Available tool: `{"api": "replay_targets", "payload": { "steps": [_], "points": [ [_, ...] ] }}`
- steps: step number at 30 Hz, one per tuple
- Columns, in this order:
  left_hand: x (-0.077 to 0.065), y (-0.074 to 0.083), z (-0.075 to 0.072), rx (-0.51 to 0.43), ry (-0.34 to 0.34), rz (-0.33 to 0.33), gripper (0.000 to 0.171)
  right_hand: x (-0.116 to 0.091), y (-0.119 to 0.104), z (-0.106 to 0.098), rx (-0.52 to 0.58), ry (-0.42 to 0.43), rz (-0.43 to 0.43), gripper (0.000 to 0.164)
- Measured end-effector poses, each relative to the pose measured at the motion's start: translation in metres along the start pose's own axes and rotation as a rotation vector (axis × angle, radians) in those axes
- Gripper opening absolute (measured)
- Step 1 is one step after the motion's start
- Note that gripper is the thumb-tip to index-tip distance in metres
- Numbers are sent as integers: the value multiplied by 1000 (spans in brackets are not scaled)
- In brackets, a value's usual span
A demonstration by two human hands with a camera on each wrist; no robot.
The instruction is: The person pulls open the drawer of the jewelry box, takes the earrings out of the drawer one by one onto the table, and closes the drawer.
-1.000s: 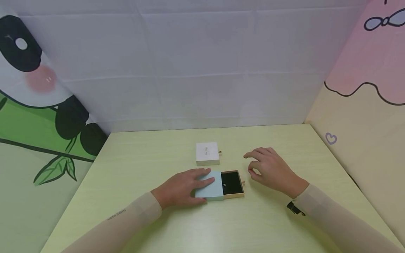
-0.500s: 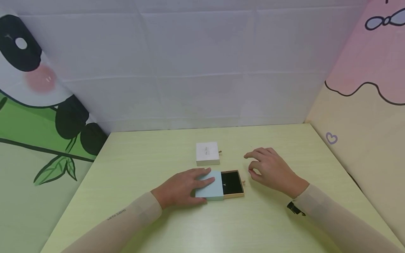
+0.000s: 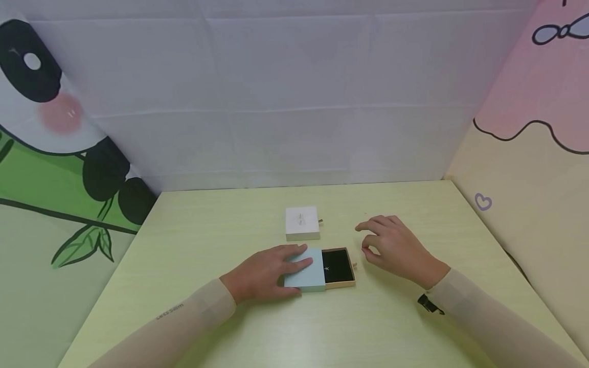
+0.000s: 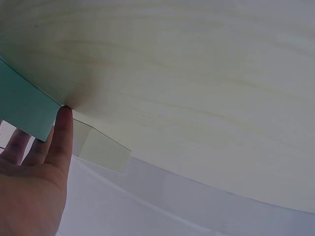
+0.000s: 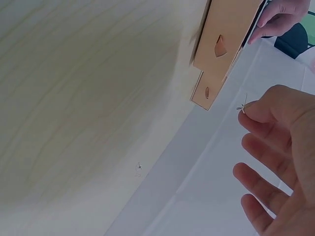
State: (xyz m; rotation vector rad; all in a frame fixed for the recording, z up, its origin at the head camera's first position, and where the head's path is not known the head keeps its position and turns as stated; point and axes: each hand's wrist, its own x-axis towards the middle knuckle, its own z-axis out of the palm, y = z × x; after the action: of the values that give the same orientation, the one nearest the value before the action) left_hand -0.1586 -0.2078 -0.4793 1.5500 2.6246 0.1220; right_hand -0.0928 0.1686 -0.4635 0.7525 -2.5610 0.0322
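Observation:
My left hand (image 3: 264, 273) holds a light blue sliding jewelry box (image 3: 303, 276), its thumb at the near side and fingers over the top and far edge. From the sleeve, a drawer (image 3: 339, 286) sticks out to the right. On its black pad (image 3: 340, 266) sits a small star-shaped piece (image 3: 326, 268). To the right of the box, my right hand (image 3: 395, 250) is raised above the table. In the right wrist view, thumb and index finger pinch a tiny silver earring (image 5: 242, 107) with a thin pin; the other fingers are bent loosely.
Behind the blue box lies a white box (image 3: 301, 222) with a small pull tab on its right. A tiny star-shaped piece (image 5: 139, 167) lies on the table in the right wrist view. A white sheet (image 3: 276, 102) hangs at the table's back edge.

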Motion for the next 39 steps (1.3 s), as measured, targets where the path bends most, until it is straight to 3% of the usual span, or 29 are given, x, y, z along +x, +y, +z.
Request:
{"api": "replay_targets", "payload": {
  "steps": [39],
  "points": [
    [0,0,0,-16,-8,-7,76,-3,0,1,-2,-39,22,10]
  ]
}}
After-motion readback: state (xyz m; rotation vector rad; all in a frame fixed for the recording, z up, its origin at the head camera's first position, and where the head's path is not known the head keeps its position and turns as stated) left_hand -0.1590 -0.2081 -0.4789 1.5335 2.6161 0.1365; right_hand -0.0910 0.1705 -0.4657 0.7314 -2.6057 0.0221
